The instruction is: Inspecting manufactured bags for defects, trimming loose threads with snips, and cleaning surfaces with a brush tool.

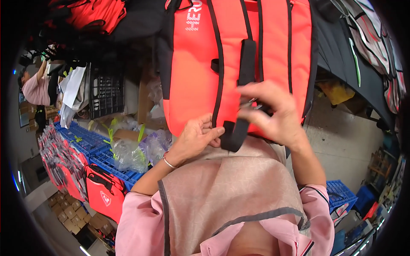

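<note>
A red-orange backpack [192, 72] with black trim lies in front of me, its shoulder straps facing up. My left hand [197, 135] is closed at the pack's lower edge, pinching a black webbing strap [232, 142] between thumb and fingers. From there the webbing loops down and rises toward my right hand [275, 112]. That hand is curled and slightly blurred, with a small dark and silvery thing between its fingers, too unclear to name. Above it, another length of black webbing [247, 62] lies along a shoulder strap.
On the left stand blue plastic crates [79, 137], clear plastic bags [128, 154] and a red bag [104, 191]. A toothbrush-like green and white tool [355, 64] rests on black cloth at right. Another person [36, 89] is at far left.
</note>
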Motion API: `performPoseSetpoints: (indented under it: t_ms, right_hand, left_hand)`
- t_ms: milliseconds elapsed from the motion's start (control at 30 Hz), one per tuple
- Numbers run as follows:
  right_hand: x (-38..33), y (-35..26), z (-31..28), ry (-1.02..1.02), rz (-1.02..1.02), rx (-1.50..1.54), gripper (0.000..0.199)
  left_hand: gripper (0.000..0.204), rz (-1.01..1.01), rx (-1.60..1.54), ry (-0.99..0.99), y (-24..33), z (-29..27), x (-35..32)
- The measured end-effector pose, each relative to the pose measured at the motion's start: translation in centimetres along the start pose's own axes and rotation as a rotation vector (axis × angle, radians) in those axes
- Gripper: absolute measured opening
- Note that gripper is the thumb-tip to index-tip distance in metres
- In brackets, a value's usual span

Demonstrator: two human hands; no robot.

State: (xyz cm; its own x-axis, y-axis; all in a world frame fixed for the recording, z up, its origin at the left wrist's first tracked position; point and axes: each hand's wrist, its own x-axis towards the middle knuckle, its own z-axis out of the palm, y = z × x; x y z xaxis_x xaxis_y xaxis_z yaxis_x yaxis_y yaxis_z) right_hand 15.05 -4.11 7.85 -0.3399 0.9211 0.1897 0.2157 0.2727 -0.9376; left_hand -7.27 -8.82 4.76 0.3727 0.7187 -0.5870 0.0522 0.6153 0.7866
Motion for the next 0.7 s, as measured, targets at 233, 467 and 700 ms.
performPoseSetpoints:
  t_ms: [233,467,700]
  right_hand:
    - [-4.6,-1.9,-1.8,-0.337,0.119,-0.763,0.020]
    - [-4.6,-4.5,-5.7,-0.218,0.390,-0.118,0.029]
    - [1.2,1.5,-1.5,0.332,0.351,0.096,0.043]
  left_hand:
    - [0.017,0.304,0.027,0.108,2.0,-1.3,3.2]
    - [0.017,0.236,-0.006,0.038,2.5,0.3,2.9]
    - [0.028,0.091,-0.142,-0.074,3.3,1.9,1.8]
